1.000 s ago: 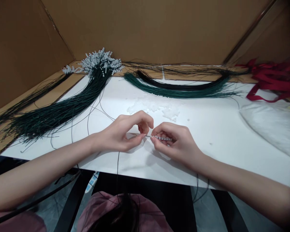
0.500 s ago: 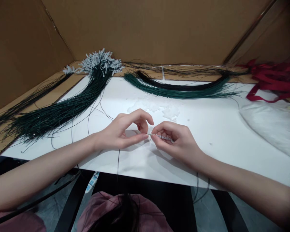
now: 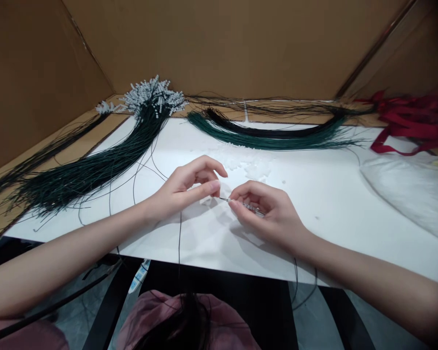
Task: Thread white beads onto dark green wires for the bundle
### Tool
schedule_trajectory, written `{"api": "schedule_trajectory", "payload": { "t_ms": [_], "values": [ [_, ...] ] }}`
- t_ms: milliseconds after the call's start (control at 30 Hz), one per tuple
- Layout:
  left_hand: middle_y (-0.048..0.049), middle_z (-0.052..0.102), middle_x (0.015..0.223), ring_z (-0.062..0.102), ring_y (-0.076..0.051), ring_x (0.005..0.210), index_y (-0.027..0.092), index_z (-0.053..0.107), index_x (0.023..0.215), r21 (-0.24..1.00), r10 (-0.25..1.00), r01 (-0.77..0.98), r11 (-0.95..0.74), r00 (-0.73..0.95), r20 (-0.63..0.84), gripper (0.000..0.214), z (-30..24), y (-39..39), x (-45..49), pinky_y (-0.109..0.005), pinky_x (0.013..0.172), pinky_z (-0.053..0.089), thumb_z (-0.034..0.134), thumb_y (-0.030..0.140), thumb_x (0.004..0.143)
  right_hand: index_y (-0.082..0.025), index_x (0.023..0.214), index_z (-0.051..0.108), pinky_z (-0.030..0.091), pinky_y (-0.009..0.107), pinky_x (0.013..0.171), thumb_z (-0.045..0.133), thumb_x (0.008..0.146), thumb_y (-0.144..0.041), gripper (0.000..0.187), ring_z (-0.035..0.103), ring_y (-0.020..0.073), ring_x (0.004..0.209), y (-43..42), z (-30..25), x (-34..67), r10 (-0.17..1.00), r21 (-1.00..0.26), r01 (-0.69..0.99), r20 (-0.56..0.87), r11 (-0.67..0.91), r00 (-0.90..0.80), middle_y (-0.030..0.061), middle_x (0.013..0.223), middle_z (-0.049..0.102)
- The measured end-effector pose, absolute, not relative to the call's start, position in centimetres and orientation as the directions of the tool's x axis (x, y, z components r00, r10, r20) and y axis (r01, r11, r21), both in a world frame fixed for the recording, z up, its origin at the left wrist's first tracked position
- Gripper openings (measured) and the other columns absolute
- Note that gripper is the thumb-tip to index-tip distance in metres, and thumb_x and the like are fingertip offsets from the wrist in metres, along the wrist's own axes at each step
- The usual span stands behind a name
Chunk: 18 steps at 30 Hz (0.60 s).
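One beaded wire (image 3: 254,209), likely light, springy; your right hand (image 3: 274,209) pinches it (good hold, beside bare wire); left hand's (image 3: 178,185) grip unclear.

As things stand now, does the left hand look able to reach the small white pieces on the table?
Probably yes. The white pieces lie just beyond the left hand, with nothing seen standing between. It is close to the wire that the right hand pinches.
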<state>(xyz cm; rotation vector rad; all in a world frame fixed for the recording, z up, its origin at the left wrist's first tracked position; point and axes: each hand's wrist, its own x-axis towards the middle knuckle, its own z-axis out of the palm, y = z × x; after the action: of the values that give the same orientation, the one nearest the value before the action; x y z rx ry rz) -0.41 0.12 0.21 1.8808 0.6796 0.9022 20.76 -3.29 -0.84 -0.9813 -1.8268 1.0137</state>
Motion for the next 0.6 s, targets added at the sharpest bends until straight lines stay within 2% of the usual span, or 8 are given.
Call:
{"api": "schedule_trajectory", "payload": {
  "t_ms": [100, 300, 467, 600],
  "values": [
    [-0.0021, 0.062, 0.081, 0.059, -0.011, 0.075, 0.016, 0.056, 0.108, 0.929, 0.764, 0.072, -0.362, 0.594, 0.252, 0.019, 0.2, 0.0, 0.0, -0.020, 0.068, 0.048, 0.056, 0.030, 0.094, -0.017, 0.087, 0.063, 0.046, 0.024, 0.062, 0.061, 0.088, -0.023, 0.007, 0.058, 0.0118, 0.070, -3.4, -0.6, 20.7, 0.890, -0.922, 0.167, 0.269, 0.348, -0.369, 0.0020, 0.079, 0.063],
    [-0.0048, 0.060, 0.095, 0.059, -0.013, 0.081, 0.020, 0.052, 0.114, 0.936, 0.735, 0.052, -0.349, 0.635, 0.239, 0.024, 0.0, -0.6, 0.8, -0.023, 0.070, 0.047, 0.052, 0.035, 0.096, -0.017, 0.087, 0.062, 0.045, 0.022, 0.062, 0.061, 0.088, -0.022, 0.005, 0.057, 0.0106, 0.071, -3.7, -0.4, 20.6, 0.895, -0.956, 0.074, 0.235, 0.283, -0.379, 0.0016, 0.080, 0.063],
    [-0.0017, 0.059, 0.083, 0.056, -0.012, 0.072, 0.021, 0.045, 0.119, 0.892, 0.712, 0.100, -0.440, 0.644, 0.279, 0.025, -0.4, -1.1, 1.4, -0.024, 0.066, 0.045, 0.046, 0.036, 0.099, -0.017, 0.087, 0.061, 0.045, 0.022, 0.061, 0.062, 0.087, -0.018, 0.001, 0.054, 0.0087, 0.068, -3.7, -0.8, 20.3, 0.902, -0.968, -0.010, 0.237, 0.251, -0.361, -0.0004, 0.077, 0.059],
    [0.0029, 0.055, 0.073, 0.052, -0.009, 0.064, 0.022, 0.043, 0.121, 0.791, 0.701, 0.190, -0.581, 0.610, 0.369, 0.021, -0.8, -1.2, 1.7, -0.022, 0.062, 0.042, 0.041, 0.028, 0.100, -0.016, 0.085, 0.061, 0.045, 0.020, 0.057, 0.062, 0.085, -0.014, 0.002, 0.054, 0.0070, 0.062, -3.5, -1.1, 20.0, 0.913, -0.980, -0.055, 0.198, 0.191, -0.356, -0.0013, 0.074, 0.060]
  ]
}}
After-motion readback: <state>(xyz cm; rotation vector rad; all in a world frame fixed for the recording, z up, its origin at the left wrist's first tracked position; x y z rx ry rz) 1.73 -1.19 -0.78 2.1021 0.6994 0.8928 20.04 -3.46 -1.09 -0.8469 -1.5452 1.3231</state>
